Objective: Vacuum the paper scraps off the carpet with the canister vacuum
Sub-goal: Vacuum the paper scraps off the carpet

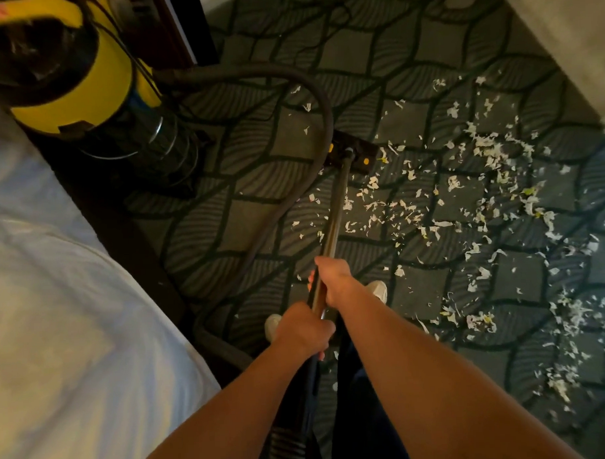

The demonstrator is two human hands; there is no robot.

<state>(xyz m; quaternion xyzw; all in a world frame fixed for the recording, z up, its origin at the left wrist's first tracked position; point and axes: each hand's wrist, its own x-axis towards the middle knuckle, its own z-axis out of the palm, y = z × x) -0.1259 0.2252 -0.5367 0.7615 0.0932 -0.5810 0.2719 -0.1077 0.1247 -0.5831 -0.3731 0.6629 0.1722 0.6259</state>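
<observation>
On the carpet (253, 224), paper scraps (480, 147) lie thick beside the floor nozzle (351, 152), so, left hand (302, 327) and right hand (333, 279) gripping the wand (335, 214), I judge vacuuming barely begun.

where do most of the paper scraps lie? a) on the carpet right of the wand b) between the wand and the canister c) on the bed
A: the scraps spread over the carpet right of the wand; only a few lie toward the canister.
</observation>
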